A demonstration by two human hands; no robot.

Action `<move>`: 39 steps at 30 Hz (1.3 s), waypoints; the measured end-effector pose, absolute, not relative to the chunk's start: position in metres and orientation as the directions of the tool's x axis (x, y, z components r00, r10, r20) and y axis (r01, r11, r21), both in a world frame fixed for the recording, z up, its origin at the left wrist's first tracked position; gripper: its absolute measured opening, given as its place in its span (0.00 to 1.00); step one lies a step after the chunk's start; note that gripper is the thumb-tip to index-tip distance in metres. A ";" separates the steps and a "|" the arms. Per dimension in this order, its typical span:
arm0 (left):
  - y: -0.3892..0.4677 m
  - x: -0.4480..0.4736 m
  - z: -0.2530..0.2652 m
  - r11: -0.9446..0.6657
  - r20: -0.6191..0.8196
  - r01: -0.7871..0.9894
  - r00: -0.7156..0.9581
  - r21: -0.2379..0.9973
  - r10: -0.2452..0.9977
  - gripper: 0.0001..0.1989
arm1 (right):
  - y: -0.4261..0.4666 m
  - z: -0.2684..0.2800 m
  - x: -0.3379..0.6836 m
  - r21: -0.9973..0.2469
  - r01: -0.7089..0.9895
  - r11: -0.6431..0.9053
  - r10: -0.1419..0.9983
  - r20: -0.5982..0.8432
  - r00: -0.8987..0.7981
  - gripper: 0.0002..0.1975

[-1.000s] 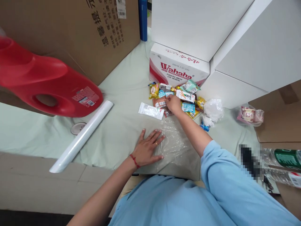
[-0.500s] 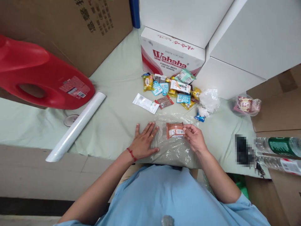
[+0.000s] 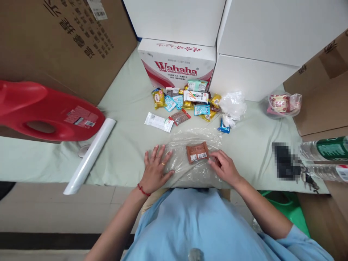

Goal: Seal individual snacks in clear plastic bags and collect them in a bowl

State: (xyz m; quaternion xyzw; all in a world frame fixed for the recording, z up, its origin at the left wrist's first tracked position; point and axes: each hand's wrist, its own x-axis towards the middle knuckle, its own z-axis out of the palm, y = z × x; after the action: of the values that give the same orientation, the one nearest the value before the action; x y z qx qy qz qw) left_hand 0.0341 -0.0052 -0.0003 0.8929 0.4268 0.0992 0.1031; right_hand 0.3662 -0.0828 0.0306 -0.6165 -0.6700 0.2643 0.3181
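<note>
A brown snack packet (image 3: 197, 152) with a white barcode label lies on a clear plastic bag (image 3: 179, 165) spread flat over the green cloth. My right hand (image 3: 225, 167) is at the packet's right end, thumb and forefinger parted; whether a fingertip touches its edge I cannot tell. Flat on the bag's left side and the cloth rests my left hand (image 3: 155, 169), fingers spread, holding nothing. Beyond the bag are a white packet (image 3: 158, 122), a reddish-brown packet (image 3: 179, 117) and a pile of small snack packets (image 3: 196, 97).
A Wahaha carton (image 3: 178, 67) stands behind the pile. On the left are a red jug (image 3: 54, 112) and a white roll (image 3: 89, 156). To the right lie a crumpled clear bag (image 3: 233, 105), a bagged snack (image 3: 280, 103), keys (image 3: 308, 179) and plastic bottles (image 3: 333, 149).
My right hand has let go of the brown packet, which now lies at a different tilt on the bag. My left hand stays flat. The whole view has shifted a little.
</note>
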 end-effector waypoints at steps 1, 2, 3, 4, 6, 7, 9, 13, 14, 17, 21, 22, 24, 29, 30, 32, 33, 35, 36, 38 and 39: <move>-0.006 0.035 0.003 -0.633 0.112 0.727 0.628 0.266 0.770 0.32 | -0.092 0.033 0.371 -0.722 0.665 0.192 0.981 0.124 -0.149 0.17; -0.007 0.035 0.006 -0.659 0.118 0.702 0.656 0.269 0.746 0.30 | -0.101 0.033 0.375 -0.692 0.667 0.276 0.957 0.136 -0.256 0.21; -0.006 0.035 0.008 -0.690 0.106 0.667 0.693 0.282 0.713 0.29 | -0.110 0.031 0.379 -0.662 0.668 0.341 0.930 0.133 -0.342 0.25; -0.005 0.033 0.010 -0.718 0.079 0.626 0.735 0.303 0.674 0.31 | -0.118 0.028 0.382 -0.634 0.674 0.380 0.909 0.121 -0.399 0.28; -0.002 0.030 0.011 -0.750 0.008 0.551 0.804 0.368 0.594 0.34 | -0.129 0.019 0.385 -0.599 0.703 0.383 0.906 0.095 -0.412 0.23; 0.000 0.028 0.010 -0.752 -0.025 0.523 0.827 0.401 0.562 0.35 | -0.132 0.015 0.386 -0.597 0.714 0.364 0.917 0.097 -0.387 0.17; 0.003 0.026 0.009 -0.742 -0.074 0.505 0.844 0.442 0.530 0.36 | -0.132 0.012 0.387 -0.631 0.703 0.327 0.938 0.124 -0.324 0.11; 0.003 0.032 0.005 -0.703 -0.063 0.577 0.790 0.416 0.610 0.26 | -0.111 0.030 0.395 -0.789 0.571 0.227 0.967 0.114 -0.226 0.10; 0.004 0.035 0.004 -0.689 -0.039 0.596 0.767 0.413 0.640 0.23 | -0.103 0.037 0.397 -0.824 0.537 0.182 0.976 0.084 -0.201 0.10; 0.007 0.048 0.000 -0.636 0.031 0.607 0.712 0.476 0.702 0.13 | -0.073 0.052 0.406 -0.896 0.444 -0.006 0.992 -0.062 -0.113 0.12; 0.019 0.063 -0.010 -0.441 0.072 0.617 0.528 0.652 0.846 0.17 | -0.034 0.044 0.409 -0.914 0.304 -0.268 0.959 -0.283 -0.004 0.18; 0.022 0.066 -0.012 -0.383 0.084 0.627 0.451 0.679 0.888 0.17 | -0.027 0.038 0.409 -0.902 0.303 -0.306 0.949 -0.315 0.020 0.19; 0.030 0.070 -0.018 -0.283 0.126 0.654 0.276 0.702 0.953 0.16 | -0.017 0.029 0.408 -0.856 0.389 -0.342 0.938 -0.339 0.078 0.18; 0.042 0.060 -0.016 -0.100 0.239 0.755 -0.077 0.648 0.968 0.11 | -0.015 0.035 0.403 -0.452 0.859 -0.239 0.960 -0.242 0.140 0.14; 0.040 0.056 -0.012 -0.088 0.286 0.780 -0.120 0.620 0.951 0.10 | -0.013 0.041 0.402 -0.366 0.909 -0.200 0.972 -0.195 0.135 0.15; 0.029 0.052 0.000 -0.095 0.407 0.828 -0.169 0.553 0.898 0.09 | -0.005 0.053 0.399 -0.271 0.957 -0.106 0.993 -0.081 0.086 0.18; 0.021 0.053 0.006 -0.130 0.458 0.848 -0.144 0.514 0.877 0.09 | 0.003 0.057 0.397 -0.259 0.965 -0.047 0.999 -0.038 0.039 0.19; 0.003 0.062 0.019 -0.281 0.485 0.858 0.042 0.430 0.873 0.11 | 0.023 0.059 0.389 -0.271 0.960 0.074 0.997 -0.009 -0.079 0.19; -0.005 0.071 0.024 -0.392 0.451 0.833 0.199 0.390 0.870 0.14 | 0.034 0.057 0.383 -0.283 0.952 0.117 0.992 -0.019 -0.128 0.20; -0.016 0.093 0.030 -0.587 0.314 0.731 0.499 0.347 0.807 0.21 | 0.058 0.049 0.369 -0.294 0.944 0.146 0.982 -0.072 -0.174 0.26; -0.017 0.106 0.031 -0.636 0.241 0.694 0.589 0.338 0.771 0.25 | 0.068 0.044 0.362 -0.301 0.945 0.128 0.980 -0.109 -0.168 0.31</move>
State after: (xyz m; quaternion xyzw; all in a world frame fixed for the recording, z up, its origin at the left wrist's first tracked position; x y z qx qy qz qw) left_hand 0.1055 -0.0173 0.0308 0.8853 0.4135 0.1852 0.1045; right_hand 0.3623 0.0680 0.0444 -0.6424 -0.7489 0.1521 0.0574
